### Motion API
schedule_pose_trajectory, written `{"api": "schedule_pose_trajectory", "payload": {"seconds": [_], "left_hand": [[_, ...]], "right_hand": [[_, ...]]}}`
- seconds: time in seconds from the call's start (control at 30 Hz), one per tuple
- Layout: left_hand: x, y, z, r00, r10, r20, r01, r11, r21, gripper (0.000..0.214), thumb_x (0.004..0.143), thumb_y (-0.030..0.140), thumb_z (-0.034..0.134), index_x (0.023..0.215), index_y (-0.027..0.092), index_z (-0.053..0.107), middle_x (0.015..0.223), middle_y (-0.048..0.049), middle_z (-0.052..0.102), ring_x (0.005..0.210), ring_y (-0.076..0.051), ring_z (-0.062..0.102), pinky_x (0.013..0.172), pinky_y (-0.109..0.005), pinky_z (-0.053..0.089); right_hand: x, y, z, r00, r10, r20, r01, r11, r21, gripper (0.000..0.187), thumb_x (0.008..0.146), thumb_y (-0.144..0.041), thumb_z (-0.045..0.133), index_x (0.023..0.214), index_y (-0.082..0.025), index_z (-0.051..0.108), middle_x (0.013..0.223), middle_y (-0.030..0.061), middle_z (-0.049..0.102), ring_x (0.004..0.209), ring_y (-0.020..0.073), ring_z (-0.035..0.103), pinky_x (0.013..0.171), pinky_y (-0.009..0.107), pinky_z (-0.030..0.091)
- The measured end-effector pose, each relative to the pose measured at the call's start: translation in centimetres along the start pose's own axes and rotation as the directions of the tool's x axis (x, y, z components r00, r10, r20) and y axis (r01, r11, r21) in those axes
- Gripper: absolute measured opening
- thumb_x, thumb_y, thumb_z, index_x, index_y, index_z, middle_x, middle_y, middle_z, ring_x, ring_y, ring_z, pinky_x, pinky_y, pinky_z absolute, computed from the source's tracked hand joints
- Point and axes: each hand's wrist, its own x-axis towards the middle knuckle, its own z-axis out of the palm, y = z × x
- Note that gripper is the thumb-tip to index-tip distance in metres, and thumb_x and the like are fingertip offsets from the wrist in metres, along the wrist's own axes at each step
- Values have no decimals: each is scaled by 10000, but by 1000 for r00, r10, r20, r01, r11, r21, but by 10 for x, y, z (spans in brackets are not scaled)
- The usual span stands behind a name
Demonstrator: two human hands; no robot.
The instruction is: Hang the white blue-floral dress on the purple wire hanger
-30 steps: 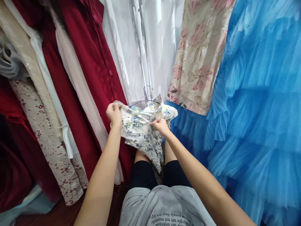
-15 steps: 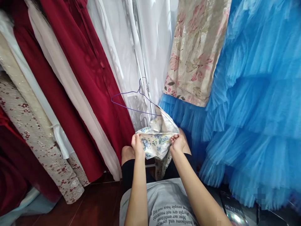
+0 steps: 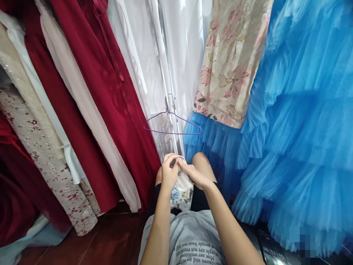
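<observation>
Hanging dresses (image 3: 116, 84), floral garment (image 3: 182, 191) between hands

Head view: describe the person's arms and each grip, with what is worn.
Left arm and right arm are bare, sleeveless in view. Left grip and right grip: no gloves, rings or watch visible. Grey T-shirt with black lettering; black shorts.

Dark red gowns (image 3: 91, 73) and sheer white fabric (image 3: 182, 55) are hanging at the left and middle, a purple wire hanger (image 3: 172, 133) dangling before the white. A pink-flowered beige dress (image 3: 228, 66) is hanging beside tiered blue tulle (image 3: 303, 129).
</observation>
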Motion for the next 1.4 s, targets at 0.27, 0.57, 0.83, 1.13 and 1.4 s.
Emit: {"api": "schedule_pose_trajectory", "payload": {"seconds": [0.27,0.57,0.83,1.13,1.4], "left_hand": [[-32,-19,0,828,-307,469,423,891,-164,434,953,587,461,1107,220,634,907,-59,680,807,-181,646,697,-267,504],[-35,-71,-41,788,-342,512,205,930,305,431,787,543,697,638,149,605,598,23,524,599,-128,459,535,-221,322],[17,-15,-90,862,-274,427,115,926,361,377,796,513,657,660,168,592,619,29,493,617,-129,436,533,-211,301],[32,45,-71,897,-60,438,-73,957,282,408,935,484,510,676,172,465,636,38,392,623,-110,367,568,-237,277],[75,14,-107,994,12,110,-33,980,196,358,940,504,514,771,189,505,704,27,483,657,-128,442,603,-233,334]], "right_hand": [[-27,-31,-45,987,104,121,-111,992,55,519,666,-298,826,1157,-185,698,827,22,719,703,175,656,682,272,509],[-55,-76,-121,893,-294,-340,224,947,-230,575,531,-142,813,1097,-203,730,794,36,691,643,175,592,586,274,455],[42,-78,-204,917,-346,-199,159,775,-612,271,605,-378,829,662,-142,707,621,17,636,587,130,519,586,259,376],[153,-121,-181,834,-414,-364,255,876,-410,256,633,-297,539,788,-182,706,618,-11,612,578,157,524,543,250,403],[182,-135,-114,996,26,-83,-48,959,-280,140,685,-198,627,807,-152,676,625,26,666,620,208,631,641,309,517]]}}
